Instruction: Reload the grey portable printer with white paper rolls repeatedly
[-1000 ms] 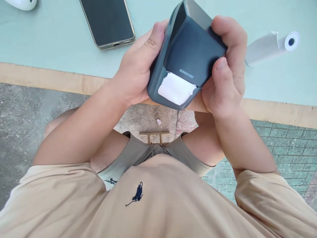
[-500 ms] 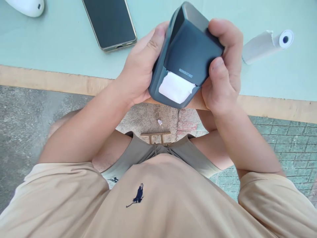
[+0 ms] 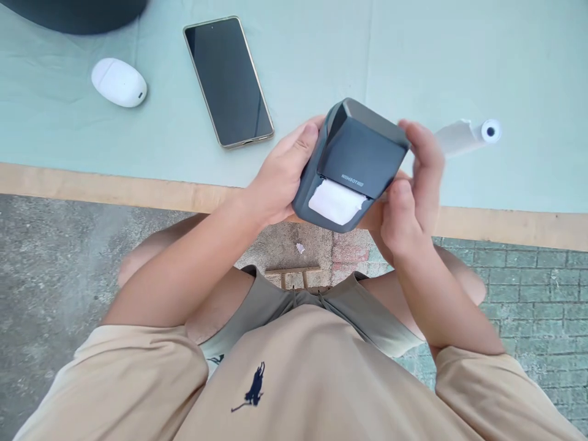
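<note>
A dark blue-grey label printer marked NIIMBOT is held tilted above the table's front edge. White paper with a ragged edge shows in the lower part of its front. My left hand is closed around the printer's left side, thumb along the edge and the other fingers hidden behind it. At the right side, my right hand keeps a looser hold, its index fingertip at the upper right corner and its thumb by the lower edge. Behind that hand lies a partly unrolled white paper roll.
On the pale green tabletop lie a smartphone and a white oval case. A dark rounded object is cut off at the upper left. A small paper scrap is on the ground below the wooden table edge.
The view has shifted, bringing more of the table in. The printer appears smaller and lower, still in my left hand. My right hand's fingers have loosened at its right side.
</note>
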`<action>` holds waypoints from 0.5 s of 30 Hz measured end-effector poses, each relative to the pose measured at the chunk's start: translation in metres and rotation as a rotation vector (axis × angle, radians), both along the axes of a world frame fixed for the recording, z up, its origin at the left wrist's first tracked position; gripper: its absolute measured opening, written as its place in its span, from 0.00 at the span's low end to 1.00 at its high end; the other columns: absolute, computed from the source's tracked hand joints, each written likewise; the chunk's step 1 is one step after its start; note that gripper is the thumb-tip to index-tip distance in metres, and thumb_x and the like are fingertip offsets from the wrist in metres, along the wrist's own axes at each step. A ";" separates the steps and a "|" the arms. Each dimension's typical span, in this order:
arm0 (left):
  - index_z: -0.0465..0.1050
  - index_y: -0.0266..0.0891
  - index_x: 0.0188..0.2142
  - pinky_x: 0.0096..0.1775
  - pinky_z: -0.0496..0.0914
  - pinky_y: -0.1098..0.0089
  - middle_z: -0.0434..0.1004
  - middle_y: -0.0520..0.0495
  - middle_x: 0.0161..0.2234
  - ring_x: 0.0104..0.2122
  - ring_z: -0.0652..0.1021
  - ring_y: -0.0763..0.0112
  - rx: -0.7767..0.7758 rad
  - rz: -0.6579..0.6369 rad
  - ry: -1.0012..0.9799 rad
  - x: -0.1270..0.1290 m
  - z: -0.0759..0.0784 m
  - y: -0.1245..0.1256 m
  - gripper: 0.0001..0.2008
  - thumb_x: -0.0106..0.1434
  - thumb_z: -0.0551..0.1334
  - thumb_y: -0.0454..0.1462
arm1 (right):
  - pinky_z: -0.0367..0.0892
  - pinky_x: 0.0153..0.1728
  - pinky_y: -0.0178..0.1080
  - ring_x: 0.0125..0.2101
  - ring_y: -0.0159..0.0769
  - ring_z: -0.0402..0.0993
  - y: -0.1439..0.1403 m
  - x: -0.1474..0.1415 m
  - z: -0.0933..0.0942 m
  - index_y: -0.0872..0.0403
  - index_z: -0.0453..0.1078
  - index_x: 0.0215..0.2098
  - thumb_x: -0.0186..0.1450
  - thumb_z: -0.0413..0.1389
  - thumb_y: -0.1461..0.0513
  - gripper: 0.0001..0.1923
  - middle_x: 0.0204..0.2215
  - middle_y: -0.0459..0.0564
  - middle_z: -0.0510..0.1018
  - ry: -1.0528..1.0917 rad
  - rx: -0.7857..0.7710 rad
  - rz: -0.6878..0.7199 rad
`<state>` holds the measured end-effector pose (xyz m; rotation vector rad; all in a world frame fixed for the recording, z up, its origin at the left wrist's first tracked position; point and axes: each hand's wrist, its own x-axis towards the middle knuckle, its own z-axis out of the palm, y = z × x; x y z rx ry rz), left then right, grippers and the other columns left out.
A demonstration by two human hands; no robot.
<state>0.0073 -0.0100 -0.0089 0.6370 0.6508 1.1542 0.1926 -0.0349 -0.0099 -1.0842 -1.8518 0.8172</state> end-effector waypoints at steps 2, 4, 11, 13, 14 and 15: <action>0.71 0.36 0.41 0.41 0.74 0.76 0.76 0.53 0.33 0.47 0.78 0.71 -0.026 0.014 0.003 -0.001 0.000 0.000 0.18 0.71 0.43 0.36 | 0.62 0.59 0.42 0.59 0.31 0.56 -0.029 0.005 -0.010 0.40 0.49 0.61 0.68 0.41 0.58 0.22 0.61 0.43 0.50 0.117 0.131 -0.063; 0.71 0.36 0.39 0.44 0.74 0.75 0.76 0.54 0.33 0.49 0.77 0.71 -0.054 0.020 -0.009 -0.001 0.001 0.000 0.18 0.71 0.43 0.36 | 0.66 0.54 0.41 0.50 0.28 0.64 -0.063 0.005 -0.033 0.45 0.58 0.55 0.67 0.45 0.57 0.18 0.52 0.46 0.63 0.069 0.089 0.084; 0.72 0.36 0.37 0.48 0.74 0.74 0.77 0.51 0.36 0.54 0.73 0.69 -0.041 0.009 -0.062 -0.001 0.000 0.000 0.17 0.71 0.45 0.38 | 0.71 0.48 0.38 0.44 0.27 0.69 -0.140 -0.034 -0.158 0.58 0.65 0.48 0.66 0.49 0.53 0.19 0.45 0.52 0.71 -0.280 -0.588 0.815; 0.71 0.37 0.38 0.46 0.74 0.75 0.76 0.51 0.35 0.54 0.73 0.69 -0.027 0.001 -0.066 -0.001 -0.001 0.000 0.17 0.71 0.45 0.38 | 0.70 0.49 0.40 0.46 0.29 0.69 -0.148 -0.041 -0.177 0.58 0.64 0.50 0.65 0.50 0.53 0.21 0.46 0.52 0.70 -0.346 -0.742 0.912; 0.71 0.37 0.39 0.45 0.74 0.75 0.76 0.51 0.34 0.54 0.74 0.70 -0.018 -0.002 -0.065 -0.001 -0.001 0.000 0.17 0.71 0.45 0.38 | 0.70 0.49 0.41 0.47 0.30 0.69 -0.151 -0.042 -0.183 0.58 0.64 0.50 0.65 0.50 0.53 0.21 0.47 0.52 0.70 -0.375 -0.812 0.939; 0.71 0.37 0.40 0.44 0.75 0.76 0.76 0.51 0.34 0.53 0.74 0.70 -0.011 -0.005 -0.065 -0.001 -0.002 0.000 0.17 0.71 0.45 0.38 | 0.70 0.50 0.41 0.48 0.31 0.68 -0.153 -0.042 -0.186 0.58 0.64 0.50 0.65 0.50 0.53 0.21 0.47 0.52 0.70 -0.404 -0.881 0.951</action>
